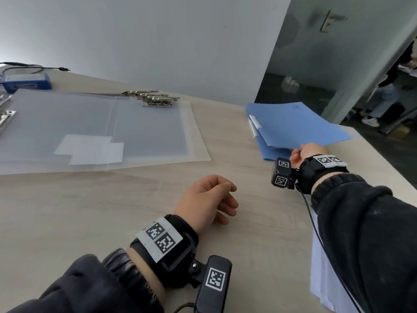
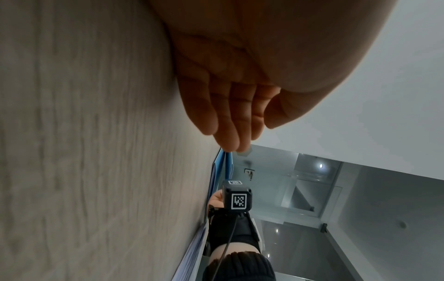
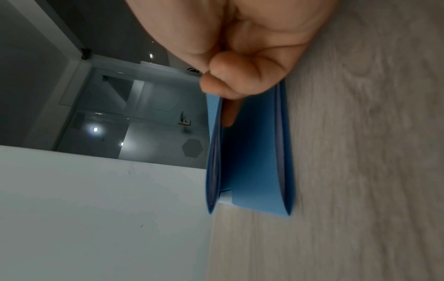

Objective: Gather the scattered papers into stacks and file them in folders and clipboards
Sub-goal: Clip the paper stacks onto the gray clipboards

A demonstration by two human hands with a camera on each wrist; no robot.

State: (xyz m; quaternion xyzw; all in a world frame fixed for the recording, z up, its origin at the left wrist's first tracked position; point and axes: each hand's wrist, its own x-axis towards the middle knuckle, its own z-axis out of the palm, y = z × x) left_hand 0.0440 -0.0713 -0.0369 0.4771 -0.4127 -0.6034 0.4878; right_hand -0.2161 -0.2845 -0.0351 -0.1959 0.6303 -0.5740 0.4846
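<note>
Right hand (image 1: 310,152) at 2 o'clock on the tabletop (image 1: 248,222), fingers pinching the near edge of the blue folder's (image 1: 300,123) top cover, thumb on top, fingers underneath; the right wrist view shows the cover (image 3: 213,152) lifted clear of the lower leaf (image 3: 259,161), which lies flat on the tabletop. Folder mouth opens toward me at 6 o'clock; a white tab shows at its left edge, where I take the spine to run from 12 to 6, though I cannot tell for certain. Left hand (image 1: 209,197) idle at centre, fingers loosely curled, holding nothing, resting on the tabletop, well apart from the folder. A stack of pale papers (image 1: 320,274) lies at 4 o'clock, partly under my right forearm, near the folder's open edge. Judgement: the next move turns on that relation; papers sit just behind the right hand, so the free left hand must cross over to feed them in. Clear clipboards (image 1: 101,127) with metal clips (image 1: 155,99) lie at 10 o'clock, untouched. Risk: the cover may flop shut if the pinch slips.
</note>
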